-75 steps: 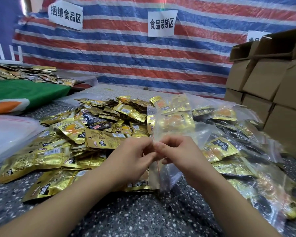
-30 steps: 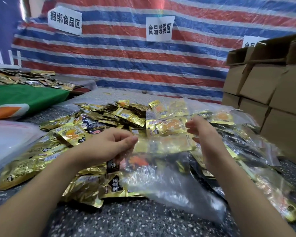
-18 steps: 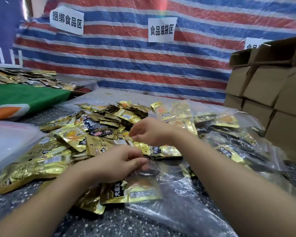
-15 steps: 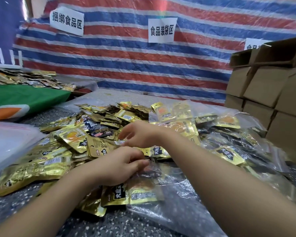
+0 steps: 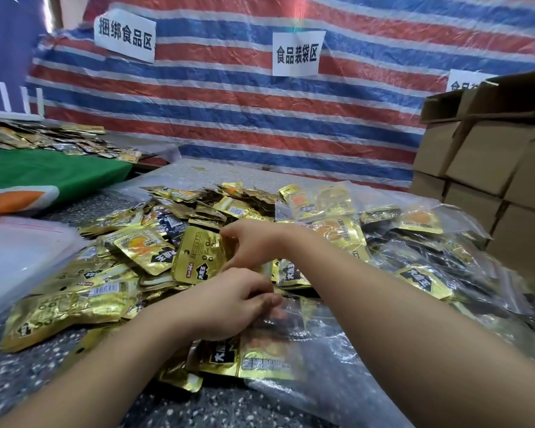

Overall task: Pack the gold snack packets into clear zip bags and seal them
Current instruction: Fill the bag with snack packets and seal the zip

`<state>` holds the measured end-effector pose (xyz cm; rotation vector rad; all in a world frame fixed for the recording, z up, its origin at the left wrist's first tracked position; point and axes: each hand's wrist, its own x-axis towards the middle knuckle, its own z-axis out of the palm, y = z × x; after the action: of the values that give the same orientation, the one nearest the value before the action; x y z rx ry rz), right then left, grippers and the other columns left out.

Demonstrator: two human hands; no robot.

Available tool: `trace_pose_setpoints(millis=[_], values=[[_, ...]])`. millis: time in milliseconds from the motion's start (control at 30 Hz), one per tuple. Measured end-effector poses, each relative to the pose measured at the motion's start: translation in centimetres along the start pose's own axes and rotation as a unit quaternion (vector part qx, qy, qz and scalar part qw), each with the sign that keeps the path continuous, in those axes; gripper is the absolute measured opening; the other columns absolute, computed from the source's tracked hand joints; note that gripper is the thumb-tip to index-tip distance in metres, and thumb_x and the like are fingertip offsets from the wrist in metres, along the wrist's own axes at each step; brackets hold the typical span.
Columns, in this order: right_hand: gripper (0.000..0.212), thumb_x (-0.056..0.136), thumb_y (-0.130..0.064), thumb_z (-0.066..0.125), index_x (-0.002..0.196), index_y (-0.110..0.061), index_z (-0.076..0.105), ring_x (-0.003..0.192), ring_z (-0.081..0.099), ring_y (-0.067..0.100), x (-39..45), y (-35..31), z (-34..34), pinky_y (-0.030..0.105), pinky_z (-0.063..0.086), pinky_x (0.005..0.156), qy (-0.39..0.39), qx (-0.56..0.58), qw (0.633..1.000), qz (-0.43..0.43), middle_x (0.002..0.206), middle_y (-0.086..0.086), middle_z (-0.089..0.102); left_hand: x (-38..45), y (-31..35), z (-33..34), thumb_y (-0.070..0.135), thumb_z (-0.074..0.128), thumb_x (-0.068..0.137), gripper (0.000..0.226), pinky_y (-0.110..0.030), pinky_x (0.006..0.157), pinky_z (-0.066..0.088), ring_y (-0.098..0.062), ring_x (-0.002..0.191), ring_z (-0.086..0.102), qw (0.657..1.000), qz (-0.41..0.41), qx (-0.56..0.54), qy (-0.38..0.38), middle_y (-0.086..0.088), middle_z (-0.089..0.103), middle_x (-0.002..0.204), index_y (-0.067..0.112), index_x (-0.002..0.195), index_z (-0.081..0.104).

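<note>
A heap of gold snack packets (image 5: 84, 304) covers the speckled table (image 5: 198, 406) in front of me. A clear zip bag (image 5: 309, 366) with a few gold packets inside lies near the front edge, its mouth turned toward the heap. My left hand (image 5: 229, 307) pinches the bag's mouth edge with thumb and fingers. My right hand (image 5: 254, 242) reaches across over the left one into the heap. Its fingers curl round the edge of one gold packet (image 5: 198, 257), which stands tilted up.
Filled clear bags (image 5: 420, 273) lie piled on the right. Cardboard boxes (image 5: 491, 168) are stacked at the right edge. A stack of empty zip bags (image 5: 19, 257) sits at the left, beside a green cloth (image 5: 44, 174). A striped tarp (image 5: 260, 103) hangs behind.
My right hand let go of the bag, reached left into the heap and took hold of a packet, tipping it up. The left hand stayed on the bag's mouth.
</note>
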<state>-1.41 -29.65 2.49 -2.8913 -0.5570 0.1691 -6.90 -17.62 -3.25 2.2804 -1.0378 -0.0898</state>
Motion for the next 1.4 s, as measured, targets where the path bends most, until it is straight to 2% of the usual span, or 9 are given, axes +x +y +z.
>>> trace_pose_setpoints(millis=[200, 367, 500, 767, 867, 967, 1100, 1233, 1400], values=[[0.012, 0.088, -0.028, 0.074, 0.087, -0.026, 0.062, 0.078, 0.066, 0.013, -3.2, 1.5, -1.7, 0.027, 0.056, 0.065, 0.116, 0.182, 0.976, 0.004, 0.087, -0.004, 0.069, -0.2, 0.2, -0.4, 0.036, 0.056, 0.097, 0.027, -0.020, 0.054, 0.045, -0.001, 0.056, 0.057, 0.997, 0.024, -0.074, 0.015, 0.013, 0.063, 0.062, 0.031, 0.072, 0.062], [0.019, 0.097, -0.012, 0.059, 0.114, -0.010, 0.065, 0.106, 0.068, 0.030, -7.5, 4.9, -3.2, 0.049, 0.055, 0.090, 0.237, 0.529, 0.815, 0.020, 0.110, 0.009, 0.072, -0.4, 0.6, -1.1, 0.033, 0.056, 0.095, 0.023, -0.023, 0.054, 0.044, -0.002, 0.054, 0.054, 0.992, 0.049, -0.098, 0.064, 0.014, 0.059, 0.060, 0.026, 0.073, 0.061], [0.029, 0.100, -0.016, 0.049, 0.126, -0.007, 0.058, 0.106, 0.069, 0.029, -10.8, 6.6, -3.2, 0.045, 0.059, 0.077, 0.209, 0.688, 0.695, -0.004, 0.116, 0.012, 0.070, -0.8, 1.0, -1.6, 0.033, 0.055, 0.095, 0.023, -0.044, 0.061, 0.052, -0.020, 0.065, 0.064, 0.992, 0.049, -0.075, 0.085, 0.002, 0.063, 0.067, 0.023, 0.074, 0.060], [0.038, 0.088, -0.016, 0.055, 0.124, -0.005, 0.058, 0.109, 0.068, 0.033, -13.4, 7.4, -0.7, 0.046, 0.059, 0.079, 0.256, 0.749, 0.610, -0.042, 0.115, 0.016, 0.071, -0.9, 1.2, -1.7, 0.045, 0.052, 0.090, 0.029, -0.038, 0.061, 0.048, -0.012, 0.062, 0.056, 0.993, 0.057, -0.047, 0.089, 0.008, 0.059, 0.066, 0.020, 0.076, 0.060], [0.037, 0.087, -0.015, 0.056, 0.123, -0.006, 0.058, 0.109, 0.068, 0.033, -13.7, 7.6, 0.2, 0.047, 0.059, 0.079, 0.278, 0.742, 0.609, -0.038, 0.116, 0.016, 0.072, -0.8, 1.1, -1.8, 0.064, 0.040, 0.077, 0.052, -0.021, 0.057, 0.036, -0.011, 0.066, 0.051, 0.990, 0.083, -0.024, 0.110, 0.005, 0.058, 0.067, 0.017, 0.078, 0.063], [0.037, 0.087, -0.016, 0.058, 0.122, -0.007, 0.059, 0.106, 0.070, 0.031, -13.8, 7.5, 1.0, 0.047, 0.059, 0.077, 0.274, 0.722, 0.635, -0.025, 0.114, 0.014, 0.072, -0.8, 1.0, -1.9, 0.066, 0.038, 0.076, 0.056, -0.021, 0.056, 0.035, -0.008, 0.065, 0.049, 0.988, 0.098, -0.019, 0.118, 0.006, 0.058, 0.071, 0.015, 0.079, 0.063], [0.037, 0.088, -0.015, 0.062, 0.123, -0.001, 0.057, 0.110, 0.067, 0.037, -14.4, 7.2, 1.3, 0.053, 0.056, 0.087, 0.237, 0.636, 0.734, -0.028, 0.118, 0.021, 0.069, -0.8, 0.8, -1.9, 0.062, 0.041, 0.079, 0.048, -0.026, 0.057, 0.038, -0.009, 0.064, 0.050, 0.988, 0.094, -0.019, 0.124, 0.005, 0.058, 0.071, 0.018, 0.077, 0.062], [0.040, 0.084, -0.013, 0.068, 0.122, -0.007, 0.060, 0.108, 0.068, 0.032, -15.1, 6.9, 1.1, 0.043, 0.058, 0.087, 0.196, 0.523, 0.829, -0.033, 0.116, 0.014, 0.071, -0.8, 0.7, -1.9, 0.058, 0.045, 0.083, 0.037, -0.023, 0.055, 0.039, -0.010, 0.060, 0.050, 0.984, 0.097, -0.058, 0.141, 0.003, 0.059, 0.068, 0.025, 0.073, 0.058], [0.034, 0.090, -0.011, 0.065, 0.122, -0.019, 0.060, 0.111, 0.067, 0.025, -16.1, 6.3, 0.8, 0.045, 0.054, 0.092, 0.122, 0.443, 0.888, -0.014, 0.116, 0.007, 0.072, -0.8, 0.9, -1.8, 0.061, 0.045, 0.083, 0.038, -0.025, 0.053, 0.040, -0.015, 0.060, 0.054, 0.978, 0.100, -0.068, 0.169, 0.002, 0.062, 0.066, 0.028, 0.070, 0.059]])
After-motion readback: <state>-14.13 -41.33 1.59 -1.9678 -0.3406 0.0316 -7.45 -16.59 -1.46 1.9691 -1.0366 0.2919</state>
